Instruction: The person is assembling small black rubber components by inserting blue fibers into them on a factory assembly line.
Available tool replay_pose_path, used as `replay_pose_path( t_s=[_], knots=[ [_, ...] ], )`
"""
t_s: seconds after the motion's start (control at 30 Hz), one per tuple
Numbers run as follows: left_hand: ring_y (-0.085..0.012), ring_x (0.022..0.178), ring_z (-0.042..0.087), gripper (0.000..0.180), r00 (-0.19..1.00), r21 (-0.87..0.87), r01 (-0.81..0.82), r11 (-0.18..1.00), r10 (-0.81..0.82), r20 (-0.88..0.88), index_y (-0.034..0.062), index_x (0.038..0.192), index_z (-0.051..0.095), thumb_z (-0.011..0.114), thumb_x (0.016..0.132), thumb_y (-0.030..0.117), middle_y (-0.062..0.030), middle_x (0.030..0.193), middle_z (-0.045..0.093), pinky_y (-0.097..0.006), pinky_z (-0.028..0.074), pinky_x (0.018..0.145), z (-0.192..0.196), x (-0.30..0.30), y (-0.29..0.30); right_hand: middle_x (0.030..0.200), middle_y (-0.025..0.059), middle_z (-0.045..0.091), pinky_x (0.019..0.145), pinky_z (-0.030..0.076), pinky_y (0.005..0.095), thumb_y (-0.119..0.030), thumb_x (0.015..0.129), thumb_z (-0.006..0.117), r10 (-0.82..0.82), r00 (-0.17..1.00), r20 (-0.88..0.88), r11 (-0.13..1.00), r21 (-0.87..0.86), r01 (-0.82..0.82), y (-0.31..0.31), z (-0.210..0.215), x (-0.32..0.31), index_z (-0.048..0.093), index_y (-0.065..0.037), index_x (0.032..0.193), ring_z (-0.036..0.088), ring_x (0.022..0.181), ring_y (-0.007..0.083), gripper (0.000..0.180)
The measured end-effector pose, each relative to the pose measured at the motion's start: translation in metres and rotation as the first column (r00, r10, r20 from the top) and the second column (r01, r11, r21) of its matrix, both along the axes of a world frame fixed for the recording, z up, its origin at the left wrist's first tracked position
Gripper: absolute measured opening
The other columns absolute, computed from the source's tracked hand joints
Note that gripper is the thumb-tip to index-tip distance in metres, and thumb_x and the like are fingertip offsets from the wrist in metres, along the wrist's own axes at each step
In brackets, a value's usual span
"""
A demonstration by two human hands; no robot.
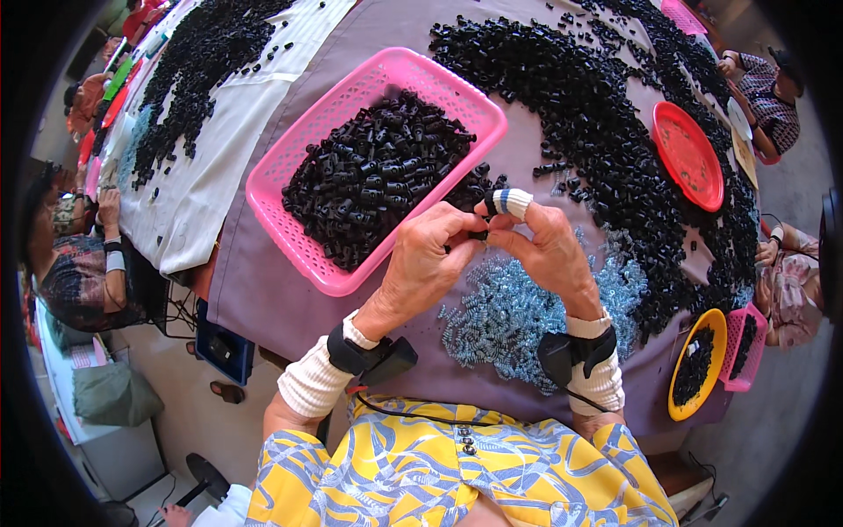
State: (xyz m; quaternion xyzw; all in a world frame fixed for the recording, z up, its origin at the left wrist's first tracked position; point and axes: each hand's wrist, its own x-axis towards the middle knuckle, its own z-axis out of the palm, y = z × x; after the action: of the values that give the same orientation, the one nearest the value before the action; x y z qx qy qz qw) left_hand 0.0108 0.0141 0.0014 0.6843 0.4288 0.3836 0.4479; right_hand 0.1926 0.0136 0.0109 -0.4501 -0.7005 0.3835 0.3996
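Note:
My left hand [423, 255] and my right hand [546, 252] meet over the table, fingertips pinched together. Between them is a small black plastic part [479, 235], mostly covered by the fingers. A white finger sleeve with blue stripes [511, 203] wraps a finger of my right hand. Just beyond my left hand stands a pink plastic basket [307, 274], heaped with black plastic parts [378, 176]. Below and between my hands lies a pile of small bluish metal springs [500, 321]. White cuffs and black straps circle both wrists.
Loose black parts [562, 97] spread across the far and right side of the purple cloth [263, 303]. A red tray [688, 158], a yellow bowl [722, 364] and a small pink basket [757, 338] stand at right. Other people sit around the tables; a white-covered table [228, 149] is left.

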Motion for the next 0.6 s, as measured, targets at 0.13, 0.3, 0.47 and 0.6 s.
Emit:
replay_pose_path(
  t_s=[0.13,0.3,0.47,0.6],
  knots=[
    [-0.0139,0.079,0.065,0.021,1.0,0.042,-0.008,0.999,0.008,-0.007,-0.0053,0.096,0.065,0.065,0.074,-0.007,-0.0092,0.092,0.063,-0.024,0.053,0.07,0.0,0.001,0.0,0.077,0.011,0.066,0.062,0.051,0.0293,-0.001,0.077,0.068,-0.012,1.0,-0.009,0.999,-0.031,0.012,0.001,0.003,-0.002,0.061,0.002,0.103,0.064,0.067,0.0176,0.027],
    [-0.0167,0.068,0.062,0.019,0.997,0.149,-0.065,0.987,0.06,0.04,-0.0028,0.093,0.066,0.063,0.074,-0.006,-0.0103,0.084,0.062,-0.028,0.05,0.061,0.002,0.001,0.003,0.076,0.0073,0.065,0.061,0.049,0.0256,-0.006,0.078,0.069,-0.004,1.0,0.012,0.992,-0.123,0.006,0.01,0.007,-0.006,0.062,0.002,0.102,0.06,0.068,0.0104,0.026],
    [-0.0065,0.077,0.061,0.02,0.965,-0.135,-0.089,0.987,0.119,0.235,0.0005,0.1,0.065,0.065,0.081,-0.005,-0.0014,0.087,0.064,-0.02,0.05,0.07,0.022,-0.012,0.011,0.079,0.0039,0.066,0.058,0.046,0.0232,-0.011,0.081,0.071,-0.113,0.961,-0.254,0.989,-0.121,0.084,0.022,-0.004,0.002,0.063,0.001,0.099,0.056,0.067,0.0041,0.023],
    [-0.0078,0.073,0.061,0.019,0.894,-0.261,-0.135,0.956,0.231,0.384,-0.0011,0.102,0.064,0.066,0.083,0.0,-0.0028,0.086,0.065,-0.022,0.05,0.07,0.026,-0.025,0.017,0.074,0.0122,0.062,0.06,0.048,0.0317,-0.006,0.077,0.067,-0.044,0.974,0.223,0.997,0.073,0.028,0.019,-0.014,0.007,0.062,0.0,0.087,0.061,0.064,0.0228,0.013]
  ],
)
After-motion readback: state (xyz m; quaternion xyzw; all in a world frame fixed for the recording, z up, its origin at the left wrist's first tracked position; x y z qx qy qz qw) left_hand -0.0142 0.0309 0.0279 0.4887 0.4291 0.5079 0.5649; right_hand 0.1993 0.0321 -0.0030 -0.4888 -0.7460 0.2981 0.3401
